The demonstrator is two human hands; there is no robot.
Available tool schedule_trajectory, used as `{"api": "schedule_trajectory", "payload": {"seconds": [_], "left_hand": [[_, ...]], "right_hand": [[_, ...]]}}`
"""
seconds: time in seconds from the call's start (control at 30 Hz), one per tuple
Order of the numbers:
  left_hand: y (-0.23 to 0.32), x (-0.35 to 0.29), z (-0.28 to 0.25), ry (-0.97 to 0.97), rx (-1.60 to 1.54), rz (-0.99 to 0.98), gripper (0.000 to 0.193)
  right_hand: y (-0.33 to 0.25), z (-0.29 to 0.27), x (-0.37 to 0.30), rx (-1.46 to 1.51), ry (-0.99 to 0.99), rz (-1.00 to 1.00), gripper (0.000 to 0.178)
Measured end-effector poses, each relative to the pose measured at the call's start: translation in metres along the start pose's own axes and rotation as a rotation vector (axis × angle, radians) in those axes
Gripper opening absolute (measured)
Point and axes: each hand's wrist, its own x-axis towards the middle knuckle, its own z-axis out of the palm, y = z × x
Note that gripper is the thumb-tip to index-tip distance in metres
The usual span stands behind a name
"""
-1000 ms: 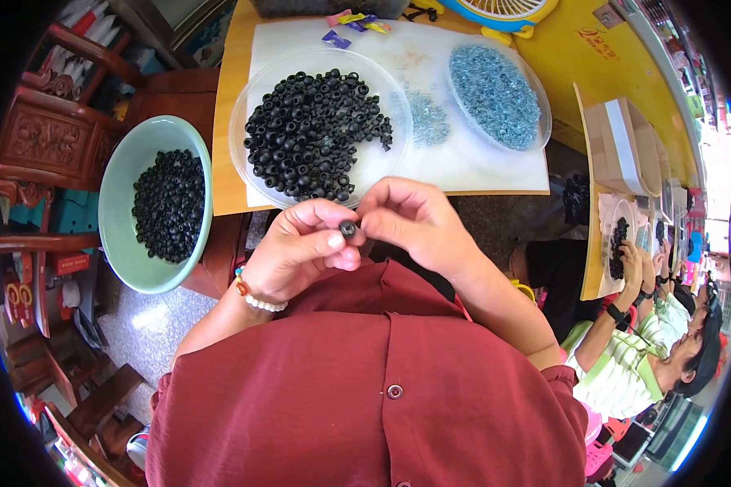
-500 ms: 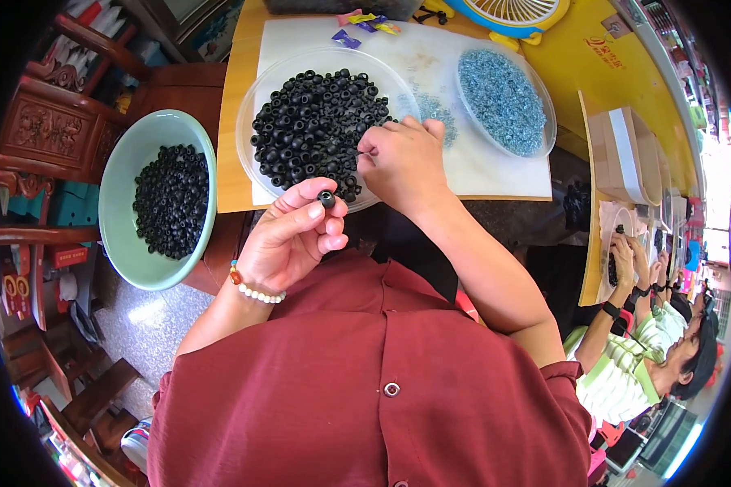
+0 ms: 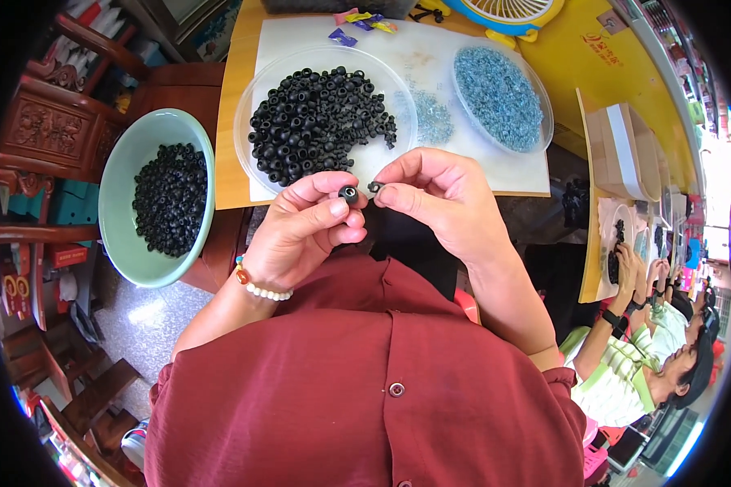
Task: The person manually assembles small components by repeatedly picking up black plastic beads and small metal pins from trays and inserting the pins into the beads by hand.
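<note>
Forearms (image 3: 520, 296) angle up and inward from both sides of the dark red shirt (image 3: 300, 390) in the head view, bringing the two hands near each other in front of the chest, just short of the table (image 3: 230, 146). The left hand (image 3: 304, 223) has its thumb and forefinger clamped on a black barrel-shaped bead (image 3: 348, 194), whose round opening faces the camera; the other fingers curl in loosely below. A beaded bracelet (image 3: 268, 293) circles this wrist, and the forearm slants up to the right. The right hand (image 3: 451, 199) points leftward with its wrist bent, forefinger arched above the thumb, both tips closed on a small dark piece (image 3: 374, 187). That piece sits just to the right of the bead, a narrow gap between them.

Beyond the fingers, a round clear tray (image 3: 404, 101) holds a heap of black beads (image 3: 309, 122). Farther right, a second clear tray (image 3: 546, 134) carries pale blue pieces (image 3: 499, 97). Left of the table, a light green basin (image 3: 118, 243) contains more black pieces (image 3: 170, 199).
</note>
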Motion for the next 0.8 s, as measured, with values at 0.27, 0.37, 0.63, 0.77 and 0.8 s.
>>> {"api": "schedule_trajectory", "payload": {"seconds": [0.27,0.37,0.63,0.77,0.8], "left_hand": [[-0.002,-0.003,0.009,-0.016,0.091,0.016,0.024],[-0.002,-0.006,0.012,0.011,0.17,0.044,0.024],[0.001,-0.008,0.018,0.035,0.461,0.105,0.023],[0.001,-0.009,0.02,-0.04,0.589,0.171,0.022],[0.001,-0.007,0.02,-0.041,0.589,0.172,0.022]], "right_hand": [[-0.012,0.0,-0.014,-0.069,-0.036,-0.019,0.012],[-0.019,0.004,-0.017,-0.12,-0.055,-0.008,0.011],[-0.035,0.007,-0.02,-0.521,-0.054,-0.117,0.009],[-0.034,0.005,-0.02,-0.617,-0.065,-0.195,0.009],[-0.033,0.004,-0.019,-0.52,-0.079,-0.124,0.009]]}}
